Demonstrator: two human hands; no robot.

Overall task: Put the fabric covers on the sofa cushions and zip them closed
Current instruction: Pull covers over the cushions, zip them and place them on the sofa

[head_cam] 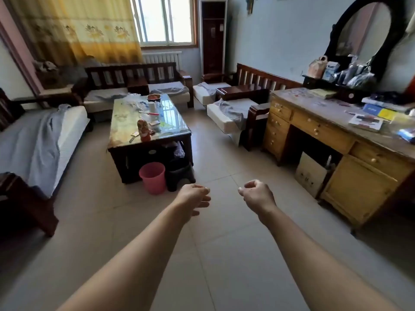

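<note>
Both my arms reach forward over the tiled floor, holding nothing. My left hand (195,197) hangs with loosely curled fingers. My right hand (257,193) is curled into a loose fist. White cushions lie on the wooden sofas, each with a grey fabric cover draped over it: a long cushion (71,124) with its cover (38,144) at left, a cushion (222,118) with a cover (235,110) on the right sofa, another (202,90) behind it, and two on the far sofa (134,72) with a cover (166,87). All are well beyond my hands.
A glass-topped coffee table (175,129) with clutter stands in the middle, a pink bucket (152,177) and a dark stool (180,177) at its near end. A wooden desk (336,131) with a mirror (363,30) lines the right wall.
</note>
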